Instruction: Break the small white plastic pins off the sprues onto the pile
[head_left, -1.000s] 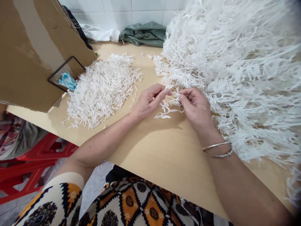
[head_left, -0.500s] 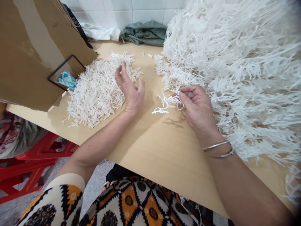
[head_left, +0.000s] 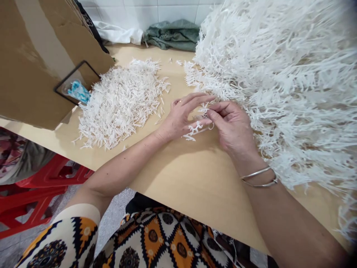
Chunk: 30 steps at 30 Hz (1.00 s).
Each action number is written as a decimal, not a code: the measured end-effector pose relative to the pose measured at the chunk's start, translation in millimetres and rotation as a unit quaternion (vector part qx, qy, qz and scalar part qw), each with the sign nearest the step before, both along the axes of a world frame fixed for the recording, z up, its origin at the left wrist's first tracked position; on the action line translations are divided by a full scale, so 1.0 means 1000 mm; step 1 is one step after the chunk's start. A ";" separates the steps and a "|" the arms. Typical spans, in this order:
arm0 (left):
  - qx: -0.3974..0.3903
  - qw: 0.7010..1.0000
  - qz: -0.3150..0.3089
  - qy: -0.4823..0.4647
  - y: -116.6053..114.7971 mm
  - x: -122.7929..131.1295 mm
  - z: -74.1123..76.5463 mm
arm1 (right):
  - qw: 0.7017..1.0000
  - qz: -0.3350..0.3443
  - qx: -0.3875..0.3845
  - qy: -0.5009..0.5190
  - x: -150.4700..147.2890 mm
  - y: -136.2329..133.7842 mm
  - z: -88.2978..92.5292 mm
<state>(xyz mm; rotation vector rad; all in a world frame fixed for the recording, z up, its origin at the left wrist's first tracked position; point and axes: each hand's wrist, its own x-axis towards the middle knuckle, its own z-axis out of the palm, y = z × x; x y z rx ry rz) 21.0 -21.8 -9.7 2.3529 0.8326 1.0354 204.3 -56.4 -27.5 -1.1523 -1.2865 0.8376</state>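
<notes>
Between thumb and fingers, my right hand (head_left: 232, 124) pinches a small branched white plastic piece (head_left: 195, 129), whose thin arms hang toward the left. My left hand (head_left: 182, 115) reaches over to it with fingers and thumb apart, around the piece's near side; whether a fingertip touches it I cannot tell. Left of the hands lies a low heap of short white plastic bits (head_left: 119, 104). On the right rises a large mass of longer branched white strands (head_left: 292, 93), right behind my right hand.
A cardboard box (head_left: 33, 74) stands at the left, with a black wire frame and a clear cup of blue-and-white stuff (head_left: 78, 91) beside it. Green cloth (head_left: 173, 34) and white cloth (head_left: 119, 33) lie along the tiled wall. Red stools (head_left: 41, 186) stand below the table's left edge.
My left hand has moved right, from above the edge of the small heap to the piece at my right hand. My right hand has stayed nearly in place, still pinching.
</notes>
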 end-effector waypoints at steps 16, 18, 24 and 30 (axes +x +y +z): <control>-0.022 0.999 -0.024 -0.024 0.005 0.000 -0.004 | 0.998 0.052 -0.041 0.006 0.008 0.001 0.004; -0.023 0.999 -0.027 -0.023 0.003 -0.001 -0.002 | 0.998 0.050 -0.049 0.007 0.008 0.000 0.006; -0.027 0.999 -0.024 -0.010 0.001 -0.001 -0.001 | 0.998 0.022 -0.040 -0.038 0.002 -0.003 0.004; 0.024 0.999 -0.028 0.024 -0.003 0.009 -0.006 | 0.986 -0.094 0.010 -0.137 -0.007 0.000 -0.006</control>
